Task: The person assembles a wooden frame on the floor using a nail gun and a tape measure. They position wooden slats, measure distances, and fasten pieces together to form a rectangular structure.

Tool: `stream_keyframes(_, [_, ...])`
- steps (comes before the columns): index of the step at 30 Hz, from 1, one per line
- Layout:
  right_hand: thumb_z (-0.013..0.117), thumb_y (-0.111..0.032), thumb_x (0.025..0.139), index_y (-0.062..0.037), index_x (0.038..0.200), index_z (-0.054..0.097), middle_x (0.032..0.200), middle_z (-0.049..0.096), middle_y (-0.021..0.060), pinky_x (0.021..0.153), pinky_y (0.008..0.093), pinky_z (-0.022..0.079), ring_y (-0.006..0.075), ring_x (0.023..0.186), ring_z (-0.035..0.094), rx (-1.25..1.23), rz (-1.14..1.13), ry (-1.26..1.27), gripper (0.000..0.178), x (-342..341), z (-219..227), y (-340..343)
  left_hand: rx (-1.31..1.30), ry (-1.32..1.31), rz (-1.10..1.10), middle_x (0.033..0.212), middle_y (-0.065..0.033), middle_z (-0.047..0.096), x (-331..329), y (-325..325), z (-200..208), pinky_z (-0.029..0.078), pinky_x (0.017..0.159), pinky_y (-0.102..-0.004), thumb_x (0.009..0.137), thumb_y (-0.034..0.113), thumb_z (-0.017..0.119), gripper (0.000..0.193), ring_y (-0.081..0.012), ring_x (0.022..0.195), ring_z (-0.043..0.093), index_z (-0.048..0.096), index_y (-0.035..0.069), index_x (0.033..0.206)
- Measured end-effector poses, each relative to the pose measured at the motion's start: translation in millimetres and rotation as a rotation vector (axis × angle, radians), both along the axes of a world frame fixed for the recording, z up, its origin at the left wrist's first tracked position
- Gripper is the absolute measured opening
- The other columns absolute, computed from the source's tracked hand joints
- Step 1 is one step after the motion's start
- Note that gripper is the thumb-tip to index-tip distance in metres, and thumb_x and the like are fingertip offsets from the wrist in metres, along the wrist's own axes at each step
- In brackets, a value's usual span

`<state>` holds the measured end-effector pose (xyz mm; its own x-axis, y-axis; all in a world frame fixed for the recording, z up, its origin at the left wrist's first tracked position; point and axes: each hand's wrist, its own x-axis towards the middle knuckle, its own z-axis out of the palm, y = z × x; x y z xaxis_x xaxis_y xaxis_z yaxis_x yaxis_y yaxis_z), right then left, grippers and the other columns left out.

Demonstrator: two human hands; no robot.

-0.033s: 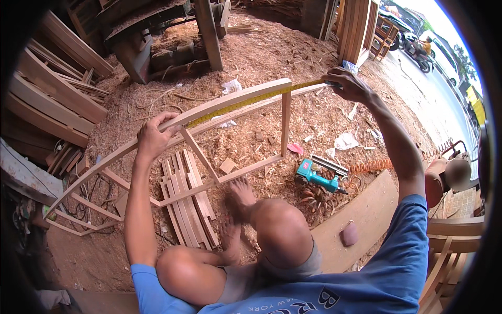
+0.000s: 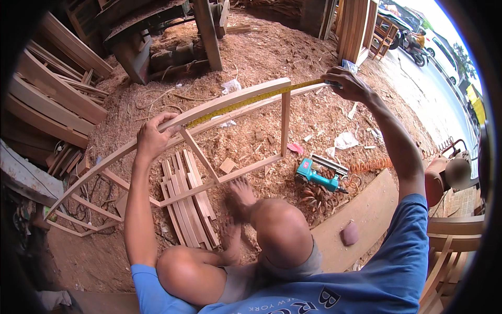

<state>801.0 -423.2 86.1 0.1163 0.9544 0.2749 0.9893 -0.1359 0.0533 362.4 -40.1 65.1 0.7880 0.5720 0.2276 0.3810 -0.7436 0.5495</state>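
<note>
A long wooden frame (image 2: 286, 123) with a curved top rail and several crosspieces stretches across the view from lower left to upper middle. My left hand (image 2: 155, 137) is closed round its upper rail, and the end of a yellow tape measure (image 2: 246, 101) lies by those fingers. From there the blade runs straight along the rail and past the frame's right end. Up at the right, my right hand (image 2: 350, 86) grips the tape measure's dark case, mostly hidden by the fingers. Whether my left fingers also pinch the blade's end is hidden.
A teal nail gun (image 2: 320, 176) with a coiled orange hose (image 2: 371, 165) lies right of my feet. Wood strips (image 2: 183, 209) are stacked beneath the frame. A plank (image 2: 361, 214) lies at right. Sawdust covers the floor; a machine (image 2: 172, 47) stands behind, curved timbers (image 2: 57, 83) at left.
Both hands, the tape measure and the frame stay practically still. Out on the street, a person on a motorcycle has shifted slightly to the left and upward.
</note>
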Motion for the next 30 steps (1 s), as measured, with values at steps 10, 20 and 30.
stream_keyframes(10, [0.062, -0.007, 0.093, -0.0167, 0.125, 0.066, 0.116, 0.065, 0.0066, 0.094, 0.0376, 0.056, 0.0248, 0.109, 0.063, 0.007, -0.031, -0.081, 0.034, -1.2, 2.5, 2.7, -0.076, -0.034, -0.019, 0.108, -0.0026, 0.076, 4.7, 7.1, -0.2, 0.055, 0.086, -0.0322, 0.082, 0.026, 0.081, 0.036, -0.0168, 0.097, 0.072, 0.072, 0.017, 0.116])
stream_keyframes(20, [0.063, -0.006, 0.092, -0.0152, 0.127, 0.064, 0.115, 0.064, 0.0087, 0.094, 0.0381, 0.055, 0.0267, 0.109, 0.063, 0.058, 0.011, -0.087, 0.036, -1.9, 2.5, 3.5, -0.088, -0.078, -0.095, 0.111, -0.0056, 0.076, 4.2, 19.4, -8.4, 0.056, 0.086, -0.0335, 0.08, 0.028, 0.083, 0.042, -0.0195, 0.097, 0.072, 0.073, 0.014, 0.119])
stream_keyframes(30, [0.06, -0.007, 0.093, -0.0138, 0.126, 0.066, 0.117, 0.065, 0.0078, 0.093, 0.0375, 0.055, 0.0262, 0.108, 0.063, 0.05, -0.039, -0.073, 0.034, -11.9, 5.3, 3.0, 0.049, -0.112, -0.043, 0.106, -0.0054, 0.077, 0.5, 5.0, -10.3, 0.056, 0.083, -0.0351, 0.086, 0.029, 0.078, 0.034, -0.0223, 0.094, 0.073, 0.074, 0.017, 0.118])
